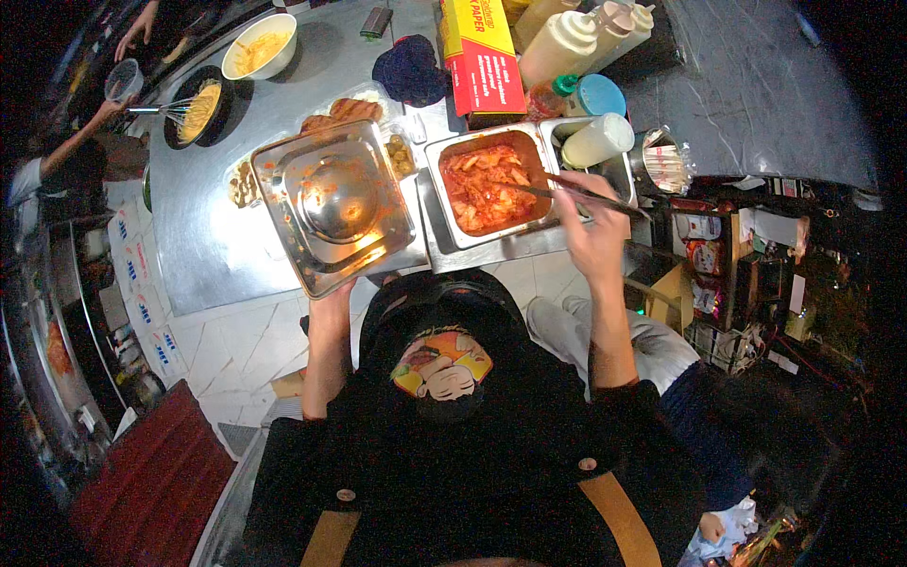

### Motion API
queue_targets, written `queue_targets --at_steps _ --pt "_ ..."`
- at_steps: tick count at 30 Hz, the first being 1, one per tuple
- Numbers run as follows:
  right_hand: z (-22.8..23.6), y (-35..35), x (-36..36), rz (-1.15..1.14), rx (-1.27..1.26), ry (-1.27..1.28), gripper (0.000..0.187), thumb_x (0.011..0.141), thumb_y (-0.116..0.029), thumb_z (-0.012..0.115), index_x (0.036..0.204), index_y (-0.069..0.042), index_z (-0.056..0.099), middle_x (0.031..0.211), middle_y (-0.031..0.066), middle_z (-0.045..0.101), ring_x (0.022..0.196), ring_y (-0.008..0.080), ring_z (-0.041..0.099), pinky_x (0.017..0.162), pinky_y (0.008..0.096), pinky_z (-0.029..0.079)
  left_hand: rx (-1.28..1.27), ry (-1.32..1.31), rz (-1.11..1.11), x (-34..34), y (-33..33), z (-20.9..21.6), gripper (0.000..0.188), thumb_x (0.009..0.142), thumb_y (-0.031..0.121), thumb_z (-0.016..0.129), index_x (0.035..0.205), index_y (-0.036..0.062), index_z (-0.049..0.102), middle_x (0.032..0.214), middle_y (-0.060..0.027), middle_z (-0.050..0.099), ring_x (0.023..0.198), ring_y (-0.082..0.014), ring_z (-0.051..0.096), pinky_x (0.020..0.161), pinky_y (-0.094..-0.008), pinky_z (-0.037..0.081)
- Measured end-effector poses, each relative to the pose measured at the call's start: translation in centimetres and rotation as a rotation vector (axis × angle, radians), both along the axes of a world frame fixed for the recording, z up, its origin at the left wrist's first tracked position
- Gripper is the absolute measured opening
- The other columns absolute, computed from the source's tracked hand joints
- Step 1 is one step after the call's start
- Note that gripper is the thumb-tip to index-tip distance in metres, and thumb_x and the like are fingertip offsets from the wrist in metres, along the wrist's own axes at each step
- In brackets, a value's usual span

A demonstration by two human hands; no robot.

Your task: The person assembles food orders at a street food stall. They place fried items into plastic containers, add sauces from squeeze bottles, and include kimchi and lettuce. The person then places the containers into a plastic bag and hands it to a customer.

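Observation:
My left hand [333, 300] grips a square steel pan lid [354, 203] by its near edge, tilted, its inside smeared with red sauce. The fingers are hidden beneath it. In my right hand [593, 227] is a pair of dark metal tongs [609, 197], closed in my fingers. The tongs' tips reach into the red-sauced kimchi [487, 184] that fills a square steel pan [444, 222]. Behind the lid, partly covered by it, lie browned slices of meat [345, 111] and some small chopped pieces [400, 156].
Squeeze bottles [559, 47] and a red-and-yellow paper box [482, 57] stand behind the pan. A pale bottle [598, 140] leans at its right. At far left, another person's hand [111, 109] is near a whisk [156, 110] in a black bowl [170, 132]. A cream bowl [283, 61] sits nearby.

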State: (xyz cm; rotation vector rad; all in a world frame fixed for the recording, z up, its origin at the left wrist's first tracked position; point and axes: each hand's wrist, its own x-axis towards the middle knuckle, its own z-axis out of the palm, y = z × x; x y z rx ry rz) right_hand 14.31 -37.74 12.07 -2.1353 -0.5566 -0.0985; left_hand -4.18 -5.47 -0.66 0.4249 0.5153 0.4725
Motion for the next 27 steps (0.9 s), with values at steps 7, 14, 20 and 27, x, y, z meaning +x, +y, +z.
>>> queue_targets --at_steps 7,14,20,27 --pt "-0.6 -0.4 1.5 0.131 -0.017 -0.073 0.015 0.095 -0.009 0.071 0.105 0.000 0.075 0.103 0.0138 0.076 0.087 0.0262 0.073 0.079 0.0364 0.056 -0.290 -0.359 -0.041 0.2 -1.9 -0.1 0.062 0.103 0.056 0.049 0.148 0.0144 0.054 0.150 -0.0149 0.055 0.137 -0.0390 0.053 0.113 -0.0645 0.042" --pt "0.3 1.0 1.6 0.196 0.032 0.051 0.019 0.095 -0.012 0.072 0.105 0.003 0.074 0.102 0.0162 0.076 0.086 0.0278 0.074 0.079 0.0357 0.057 -0.199 -0.403 -0.110 0.3 -2.1 1.2 0.066 0.103 0.058 0.048 0.153 0.0136 0.049 0.153 -0.0148 0.053 0.139 -0.0388 0.051 0.117 -0.0637 0.038" --pt "-2.9 1.9 0.6 0.210 -0.012 -0.076 0.015 0.095 -0.005 0.071 0.107 0.003 0.074 0.098 0.0145 0.075 0.085 0.0248 0.072 0.078 0.0331 0.056 -0.015 -0.100 0.012 1.5 -2.5 2.1 0.065 0.103 0.057 0.048 0.152 0.0132 0.050 0.152 -0.0142 0.053 0.138 -0.0371 0.052 0.115 -0.0599 0.042" --pt "3.0 -0.1 -1.3 0.061 0.052 -0.024 0.012 0.092 0.000 0.071 0.104 0.003 0.075 0.100 0.0136 0.076 0.086 0.0261 0.073 0.080 0.0347 0.055 0.187 -0.054 0.021 2.0 -1.3 1.1 0.057 0.107 0.040 0.053 0.155 0.0109 0.040 0.154 -0.0113 0.050 0.132 -0.0282 0.057 0.111 -0.0494 0.050"
